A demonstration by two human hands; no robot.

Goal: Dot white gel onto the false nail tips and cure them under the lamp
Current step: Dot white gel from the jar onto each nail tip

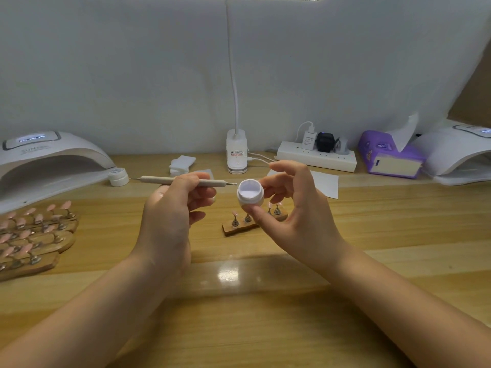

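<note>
Frame centre: left hand (170, 208) grips a dotting tool (183, 181) w/ curled fingers, tool lying roughly level, its tip just beside the open gel pot (250, 193). Right hand (295, 208) pinches that pot btwn thumb and fingers, mouth tilted toward the viewer, white gel inside. Just below/behind the pot, a small wooden stand w/ pink nail tips (249, 221) sits on the tabletop (385, 235). More tip stands (34, 235) lower left. Cure lamp (50, 160) upper left, a lidded pot (118, 176) just beside it.

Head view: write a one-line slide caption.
Left hand holds a dotting tool beside the open gel pot pinched in the right hand, above a nail stand.
</note>
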